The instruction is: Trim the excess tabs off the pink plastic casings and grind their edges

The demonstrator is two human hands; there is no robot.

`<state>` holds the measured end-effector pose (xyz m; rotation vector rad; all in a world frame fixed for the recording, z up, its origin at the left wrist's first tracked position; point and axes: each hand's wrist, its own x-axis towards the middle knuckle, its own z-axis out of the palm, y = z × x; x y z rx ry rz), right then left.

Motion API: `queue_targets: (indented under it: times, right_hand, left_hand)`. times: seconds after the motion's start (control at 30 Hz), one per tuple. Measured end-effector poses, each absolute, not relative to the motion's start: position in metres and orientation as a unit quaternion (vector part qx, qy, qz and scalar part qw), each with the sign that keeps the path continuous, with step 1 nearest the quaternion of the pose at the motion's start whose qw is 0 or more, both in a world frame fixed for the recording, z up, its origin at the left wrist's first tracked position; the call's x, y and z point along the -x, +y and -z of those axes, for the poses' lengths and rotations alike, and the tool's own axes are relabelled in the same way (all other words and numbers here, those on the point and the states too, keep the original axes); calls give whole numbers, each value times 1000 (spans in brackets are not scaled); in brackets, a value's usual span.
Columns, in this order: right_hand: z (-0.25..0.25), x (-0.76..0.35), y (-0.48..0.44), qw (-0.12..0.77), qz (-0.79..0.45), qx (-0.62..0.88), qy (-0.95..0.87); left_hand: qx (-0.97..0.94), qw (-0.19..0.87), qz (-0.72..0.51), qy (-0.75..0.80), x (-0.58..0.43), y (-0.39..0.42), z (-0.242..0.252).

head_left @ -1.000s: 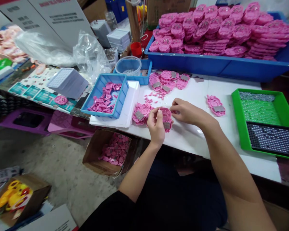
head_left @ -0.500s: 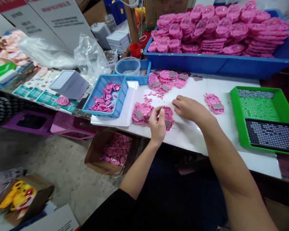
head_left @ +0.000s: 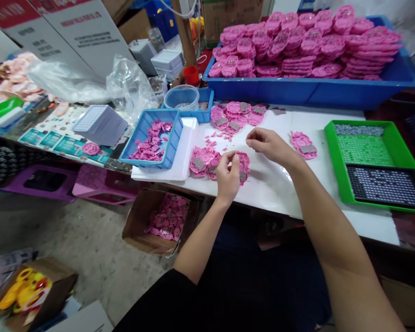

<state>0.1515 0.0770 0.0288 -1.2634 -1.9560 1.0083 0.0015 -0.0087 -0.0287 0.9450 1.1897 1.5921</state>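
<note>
My left hand (head_left: 228, 176) is closed on the edge of a pink plastic casing (head_left: 243, 162) with a grey plate in it, near the table's front edge. Just right of and above that casing, my right hand (head_left: 265, 144) hovers with thumb and fingertips pinched together; whatever it may hold is too small to make out. Small pink pieces (head_left: 218, 136) lie scattered on the white tabletop beyond my left hand. More pink casings with grey plates (head_left: 199, 161) lie left of it, and another group (head_left: 235, 116) sits farther back. One single casing (head_left: 303, 145) rests to the right.
A blue bin (head_left: 297, 92) piled with pink casings stands at the back. At right is a green tray (head_left: 335, 175) with a black grid (head_left: 383, 184). A light-blue basket (head_left: 174, 147) of pink parts stands left. Below it, a cardboard box (head_left: 134, 230) holds casings.
My right hand has lifted slightly off the tabletop beside the casing, its fingers still pinched. My left hand keeps its grip. The whole view has shifted a little.
</note>
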Motion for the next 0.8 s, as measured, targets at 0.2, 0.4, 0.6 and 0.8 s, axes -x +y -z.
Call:
queue_targets:
  times: [0.2,0.4,0.6,0.8]
  right_hand:
    - [-45,-145,64,291,-583,404,-642]
    - [-48,-146,65,257,-567,402,-672]
    - [-50,-144,63,241,-557,410,-681]
    - [-51,-136,60,262,-529,423,-688]
  left_hand:
    - [-450,408,-626,490,-2,-8,27]
    - [-451,397,-624,500,-2,-5,32]
    - [-450,392,-628,500,-3,-5,31]
    - [-439,386,-636,505,-4,-4,30]
